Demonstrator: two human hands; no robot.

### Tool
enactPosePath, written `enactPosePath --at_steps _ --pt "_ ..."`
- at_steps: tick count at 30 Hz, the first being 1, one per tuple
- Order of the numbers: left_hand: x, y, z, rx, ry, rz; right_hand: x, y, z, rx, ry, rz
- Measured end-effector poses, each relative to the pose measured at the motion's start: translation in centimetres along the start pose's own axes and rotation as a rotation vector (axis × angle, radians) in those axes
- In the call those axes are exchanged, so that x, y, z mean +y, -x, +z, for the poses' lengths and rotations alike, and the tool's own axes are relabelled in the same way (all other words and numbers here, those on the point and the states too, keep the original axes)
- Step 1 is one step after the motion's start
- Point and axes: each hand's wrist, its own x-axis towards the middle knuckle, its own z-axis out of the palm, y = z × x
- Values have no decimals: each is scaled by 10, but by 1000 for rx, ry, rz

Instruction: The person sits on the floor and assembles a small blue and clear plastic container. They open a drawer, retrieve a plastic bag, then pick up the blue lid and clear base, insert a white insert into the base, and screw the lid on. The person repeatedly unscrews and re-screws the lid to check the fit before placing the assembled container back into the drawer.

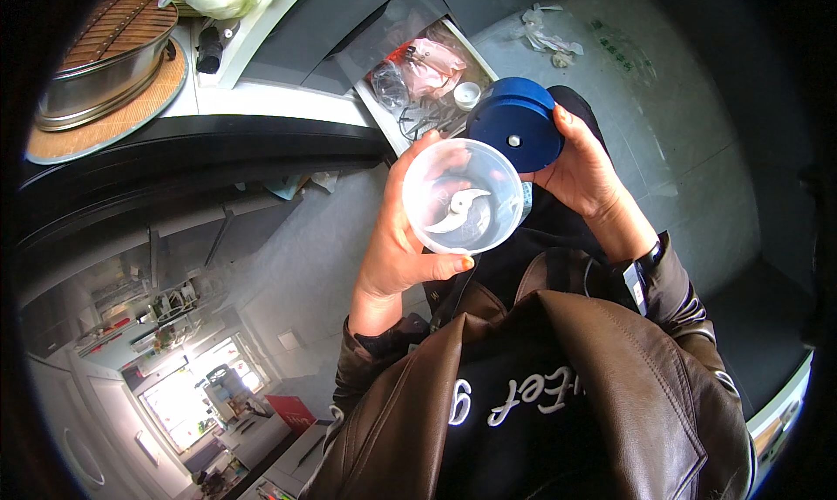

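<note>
My left hand (pixel 397 247) is wrapped round a clear plastic chopper bowl (pixel 501 195), its thumb along the near side. Inside the bowl sits a white curved blade (pixel 460 210) on a central hub. Just to the right, my right hand (pixel 584 164) grips a round blue chopper lid (pixel 514 121) by its edge. The lid is tilted so that its underside faces me, showing a small white knob (pixel 513 141) at the centre. Bowl and lid are held close together; the lid is off the bowl. The fingertips behind both pieces are partly hidden.
Beyond my hands an open drawer (pixel 384 116) holds pink plastic bags (pixel 433 64), a small white cup (pixel 467 94) and loose odds and ends. On the counter at the upper left, a steel steamer pot (pixel 105 90) stands on a round woven mat (pixel 166 108). Crumpled white plastic (pixel 549 38) lies on the floor.
</note>
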Motion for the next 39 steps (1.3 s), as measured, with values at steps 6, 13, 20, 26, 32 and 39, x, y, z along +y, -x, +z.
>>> enactPosePath --at_steps 6,13,20,26,32,39 --pt "0 -1 4 7 -74 41 0 0 -1 -1 35 -13" --pt "-1 -1 3 0 -80 70 3 -3 -4 -2 20 -16" --pt "5 -5 1 -119 -511 404 3 -3 -5 -20 25 -25" --pt "5 -5 6 -54 -727 569 5 -3 -1 0 56 -24" --pt "3 -8 6 -21 -745 646 5 -2 0 1 88 -17" --pt "-9 -9 5 -156 -707 464 11 -6 4 -39 32 -60"
